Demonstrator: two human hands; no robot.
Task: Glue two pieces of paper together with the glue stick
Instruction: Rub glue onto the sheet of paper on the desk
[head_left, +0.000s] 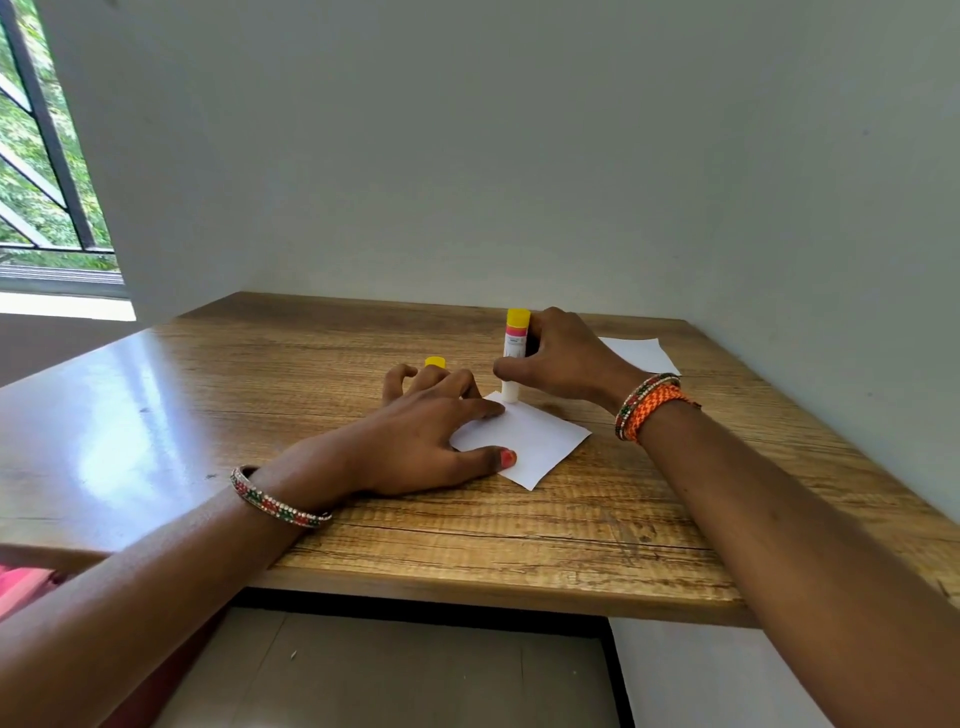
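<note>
A small white paper square (535, 441) lies on the wooden table (363, 519). My left hand (421, 441) rests flat on its left edge, with thumb and forefinger spread and pressing it down. My right hand (561, 358) grips the glue stick (516, 348) upright, yellow end up and white tip touching the paper's far corner. The yellow cap (435, 362) stands just behind my left fingers. A second white paper (641, 353) lies flat at the far right, partly hidden by my right wrist.
The table sits in a corner, with walls (519, 156) close behind and to the right. A barred window (47, 156) is at the far left. The table's near edge (467, 597) runs below my forearms, over a tiled floor.
</note>
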